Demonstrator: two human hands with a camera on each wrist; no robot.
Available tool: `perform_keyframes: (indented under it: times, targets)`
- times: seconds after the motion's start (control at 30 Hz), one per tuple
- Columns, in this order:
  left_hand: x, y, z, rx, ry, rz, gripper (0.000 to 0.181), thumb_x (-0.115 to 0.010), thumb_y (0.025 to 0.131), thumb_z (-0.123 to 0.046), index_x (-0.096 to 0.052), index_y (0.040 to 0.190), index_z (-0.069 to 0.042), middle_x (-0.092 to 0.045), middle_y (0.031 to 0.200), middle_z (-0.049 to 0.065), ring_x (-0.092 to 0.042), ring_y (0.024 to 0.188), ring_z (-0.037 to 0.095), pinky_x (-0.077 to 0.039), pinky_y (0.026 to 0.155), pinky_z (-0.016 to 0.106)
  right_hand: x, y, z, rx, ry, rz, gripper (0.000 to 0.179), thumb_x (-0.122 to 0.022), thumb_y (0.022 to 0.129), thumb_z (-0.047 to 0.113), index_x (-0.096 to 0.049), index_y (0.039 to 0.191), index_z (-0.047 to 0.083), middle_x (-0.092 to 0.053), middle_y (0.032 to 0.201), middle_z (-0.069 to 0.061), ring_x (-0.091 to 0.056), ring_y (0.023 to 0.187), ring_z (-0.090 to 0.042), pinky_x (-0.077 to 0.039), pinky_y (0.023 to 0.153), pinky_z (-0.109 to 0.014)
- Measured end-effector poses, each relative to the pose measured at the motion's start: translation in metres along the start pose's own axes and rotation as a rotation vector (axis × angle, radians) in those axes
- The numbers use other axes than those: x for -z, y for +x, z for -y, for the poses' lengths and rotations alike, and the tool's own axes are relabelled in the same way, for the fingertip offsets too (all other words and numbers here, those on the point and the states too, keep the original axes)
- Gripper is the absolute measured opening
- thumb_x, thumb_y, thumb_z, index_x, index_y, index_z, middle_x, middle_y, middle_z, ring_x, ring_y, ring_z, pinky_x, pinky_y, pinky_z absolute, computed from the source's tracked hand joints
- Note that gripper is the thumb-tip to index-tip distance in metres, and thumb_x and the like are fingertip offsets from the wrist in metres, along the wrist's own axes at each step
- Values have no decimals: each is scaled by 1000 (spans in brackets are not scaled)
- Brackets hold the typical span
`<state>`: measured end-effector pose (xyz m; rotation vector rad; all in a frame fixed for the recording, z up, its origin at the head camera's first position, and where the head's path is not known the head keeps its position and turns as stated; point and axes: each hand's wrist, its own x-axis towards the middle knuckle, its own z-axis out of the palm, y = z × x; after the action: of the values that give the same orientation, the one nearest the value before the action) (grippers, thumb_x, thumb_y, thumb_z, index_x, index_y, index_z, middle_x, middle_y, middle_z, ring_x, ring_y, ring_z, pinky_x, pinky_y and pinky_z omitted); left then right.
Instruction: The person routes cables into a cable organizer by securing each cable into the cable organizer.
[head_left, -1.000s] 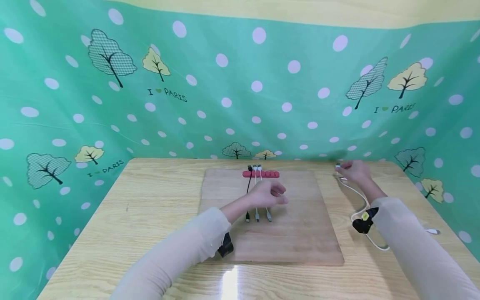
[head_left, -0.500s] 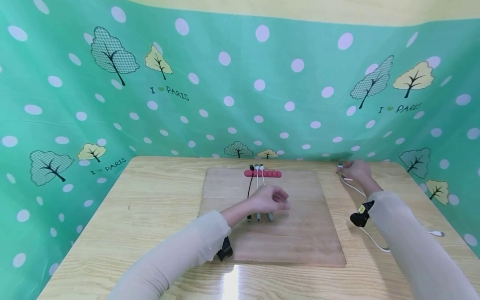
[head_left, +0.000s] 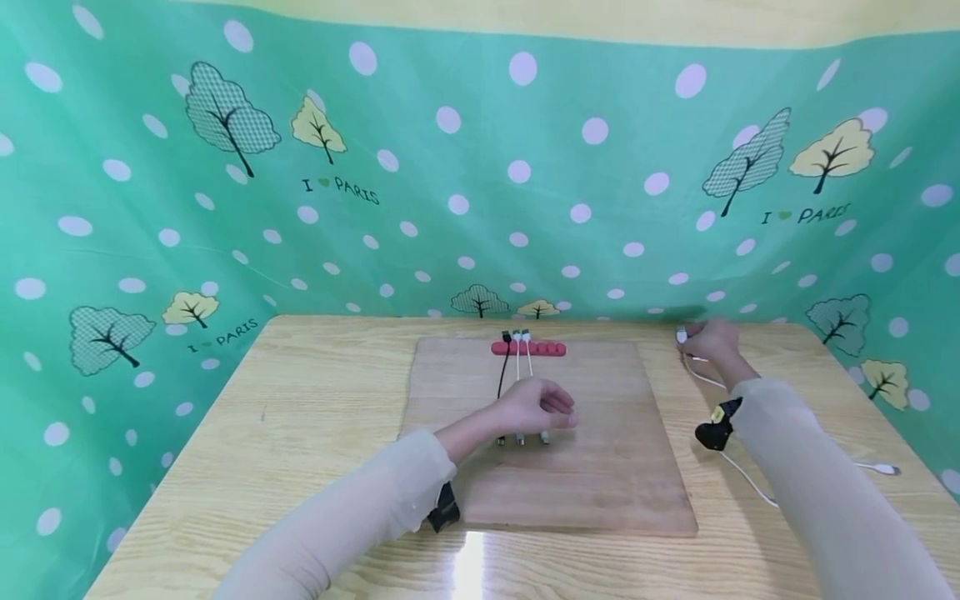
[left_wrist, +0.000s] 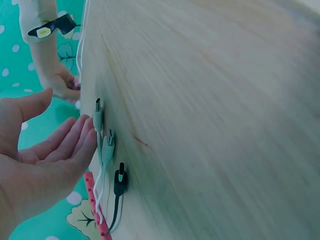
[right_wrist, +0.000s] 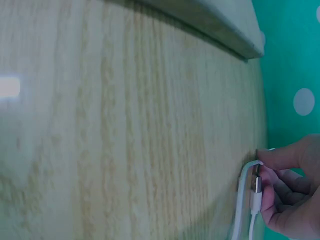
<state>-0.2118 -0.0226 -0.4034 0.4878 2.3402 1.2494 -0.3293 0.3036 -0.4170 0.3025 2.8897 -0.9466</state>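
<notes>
My left hand [head_left: 536,406] hovers over the wooden board [head_left: 600,475], fingers loosely bent and holding nothing. Beside its fingertips in the left wrist view lie the lower plugs of two white cables [left_wrist: 108,150] and a black cable [left_wrist: 120,185]. Their upper ends sit side by side in a red cable holder [head_left: 551,349] at the board's far edge. At the table's far right, my right hand [head_left: 714,342] pinches a white USB cable [head_left: 681,335] near one plug. In the right wrist view, a metal-tipped white plug [right_wrist: 256,195] lies close to those fingers.
A white plug [head_left: 887,469] lies on the table [head_left: 322,400] by the right forearm. White cable [head_left: 750,483] runs under that arm. The green curtain [head_left: 420,183] rises behind the table's back edge. Black wrist cameras [head_left: 714,429] hang below both wrists.
The right hand has turned slightly, and the plug it pinches shows more white. Its wrist has shifted a little away from me. The left hand has barely moved; the head view has shifted slightly.
</notes>
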Motion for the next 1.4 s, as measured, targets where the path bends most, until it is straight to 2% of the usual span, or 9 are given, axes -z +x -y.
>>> perform_keyframes:
  times: [0.13,0.27,0.33,0.47,0.57,0.67,0.97,1.17,1.4]
  targets:
    - [-1,-4,2,-8,3,-1,32,-70,87,-23,-66,113,-4,-71,108,8,-67,102,18,-54,87,22,4,-3,6,-17,80,33,41,-73,79,11,-60,111,-11,-64,88,-10,-61,78,-20,-52,64,-25]
    - [-1,-8,4,-1,-3,-13,31,-71,87,-24,-67,112,-5,-71,108,7,-67,102,18,-54,88,25,7,-8,14,-35,147,82,48,-73,79,11,-58,120,-10,-64,86,-3,-60,70,-9,-55,65,-23]
    - [-1,-9,5,4,-3,-16,31,-71,87,-24,-67,112,-5,-71,108,7,-67,102,18,-55,88,27,9,-11,16,-38,187,115,51,-71,80,9,-55,124,-11,-64,80,3,-61,68,-6,-57,68,-24]
    - [1,-14,5,11,3,-15,30,-70,88,-23,-67,111,-5,-71,108,7,-66,103,19,-55,90,29,14,-19,20,-64,333,203,56,-65,85,3,-43,134,-14,-61,68,12,-64,65,-2,-60,76,-26]
    - [2,-17,4,16,5,-16,30,-70,88,-23,-67,112,-5,-71,108,7,-66,103,19,-54,90,30,17,-24,22,-75,447,267,60,-60,89,0,-33,139,-16,-63,66,14,-66,65,-2,-60,79,-27]
    - [3,-20,3,10,9,-24,30,-69,88,-22,-67,113,-5,-71,108,7,-66,102,18,-54,89,29,20,-28,25,-74,491,309,60,-58,91,0,-29,141,-15,-65,68,13,-67,66,-2,-60,78,-25]
    - [9,-23,1,-24,0,-54,29,-67,90,-19,-67,113,-2,-72,107,10,-66,101,20,-54,88,27,27,-44,41,-23,418,378,59,-59,93,6,-31,139,-16,-68,74,9,-68,71,-3,-60,76,-22]
    - [8,-23,0,-13,-23,-51,30,-67,90,-20,-66,114,-3,-71,106,8,-65,98,17,-54,83,26,27,-55,55,21,365,394,55,-60,93,8,-36,136,-17,-70,79,6,-69,74,-4,-59,78,-23]
    - [7,-23,-7,-6,-46,-58,30,-67,90,-21,-66,115,-4,-70,106,7,-64,94,15,-54,80,25,26,-66,72,52,380,412,53,-61,93,8,-39,134,-17,-71,85,1,-69,74,-4,-60,81,-25]
